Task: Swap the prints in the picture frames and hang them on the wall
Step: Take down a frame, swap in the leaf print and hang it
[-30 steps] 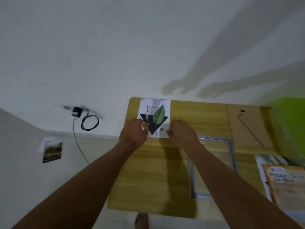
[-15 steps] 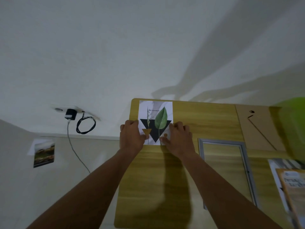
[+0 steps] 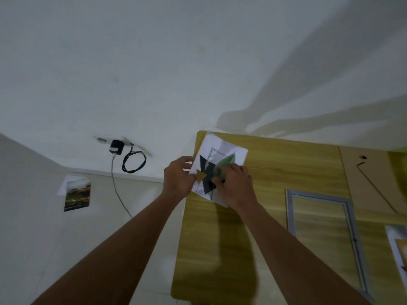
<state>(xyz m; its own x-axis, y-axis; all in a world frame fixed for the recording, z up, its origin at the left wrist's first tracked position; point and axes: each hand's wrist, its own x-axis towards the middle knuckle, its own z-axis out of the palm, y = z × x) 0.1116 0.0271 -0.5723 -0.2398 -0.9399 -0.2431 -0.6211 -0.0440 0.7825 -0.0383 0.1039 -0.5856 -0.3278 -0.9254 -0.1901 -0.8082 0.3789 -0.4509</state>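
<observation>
Gripping leaf print (image 3: 222, 149) — left hand (image 3: 178, 179) pinches its edge, right hand (image 3: 235, 187) fingers curled over it, arms outstretched.

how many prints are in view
3: leaf print in the left hand and right hand; landscape print on the floor, left; cropped print at the right edge. Others may be hidden.
</observation>
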